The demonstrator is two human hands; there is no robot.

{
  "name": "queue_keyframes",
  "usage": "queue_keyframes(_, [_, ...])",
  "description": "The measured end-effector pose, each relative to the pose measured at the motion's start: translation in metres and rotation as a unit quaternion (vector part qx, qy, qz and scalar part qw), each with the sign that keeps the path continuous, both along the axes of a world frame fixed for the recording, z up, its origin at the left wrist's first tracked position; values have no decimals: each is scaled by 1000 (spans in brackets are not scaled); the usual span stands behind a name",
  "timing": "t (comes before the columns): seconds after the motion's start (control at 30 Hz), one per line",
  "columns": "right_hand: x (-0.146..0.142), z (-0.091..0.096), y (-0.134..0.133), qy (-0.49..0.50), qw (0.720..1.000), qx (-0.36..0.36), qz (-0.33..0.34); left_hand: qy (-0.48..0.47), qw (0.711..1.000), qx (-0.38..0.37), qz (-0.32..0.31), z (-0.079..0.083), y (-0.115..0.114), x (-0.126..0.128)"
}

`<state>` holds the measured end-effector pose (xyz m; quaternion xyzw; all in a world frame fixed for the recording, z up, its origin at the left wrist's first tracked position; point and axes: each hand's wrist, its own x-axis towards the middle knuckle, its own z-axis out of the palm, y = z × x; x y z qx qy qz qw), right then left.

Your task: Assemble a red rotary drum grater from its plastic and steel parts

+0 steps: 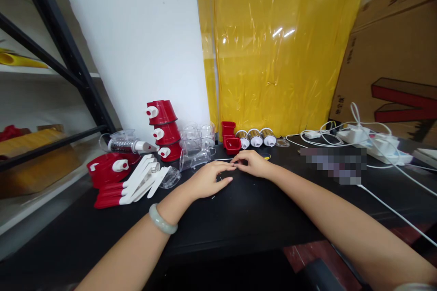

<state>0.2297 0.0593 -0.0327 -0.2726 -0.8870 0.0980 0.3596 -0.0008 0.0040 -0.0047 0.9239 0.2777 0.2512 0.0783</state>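
My left hand (212, 179) rests low over the black tabletop (246, 218), its fingers stretched forward and its thumb apart. Meeting its fingertips, my right hand (253, 164) has fingers bent and closed in a pinch; whatever is between them is too small to make out. Small thin metal bits, perhaps screws (213, 197), lie by the left thumb. Behind both hands lies a thin rod-like tool, seemingly a screwdriver (267, 158), with a yellow end. Left of my left hand are white and red handles (136, 184) in a row and a clear plastic part (170, 177).
Red housings with white knobs (165, 129) stand stacked at the back left, beside clear plastic cups (196, 145). Red trays (231, 138) and metal drums (255, 138) line the yellow curtain (273, 54). Cables and a power strip (385, 148) occupy the right, near a blurred-out object (336, 163).
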Motion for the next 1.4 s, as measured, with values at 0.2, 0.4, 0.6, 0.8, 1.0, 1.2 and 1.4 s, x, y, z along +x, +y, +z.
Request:
queue_keyframes(0.2, [0, 3, -3, -5, 1000, 5, 16, 2, 1000, -4, -4, 1, 0, 0])
queue_keyframes(0.4, [0, 3, -2, -8, 1000, 0, 17, 2, 1000, -4, -9, -1, 0, 0])
queue_keyframes(0.6, [1, 1, 0, -11, 1000, -3, 16, 0, 1000, -6, -5, 0, -1, 0])
queue_keyframes(0.8, [1, 2, -1, -15, 1000, -6, 15, 3, 1000, -9, -4, 1, -2, 1])
queue_keyframes(1.0, [1, 2, -2, -17, 1000, -11, 13, 3, 1000, -9, -4, 1, -2, 0])
queue_keyframes(1.2, [0, 3, -2, -18, 1000, -15, 10, -2, 1000, -7, -7, 2, -3, 1])
queue_keyframes(1.4, [0, 1, -1, -20, 1000, -22, 6, 8, 1000, -8, -8, 3, -3, 1])
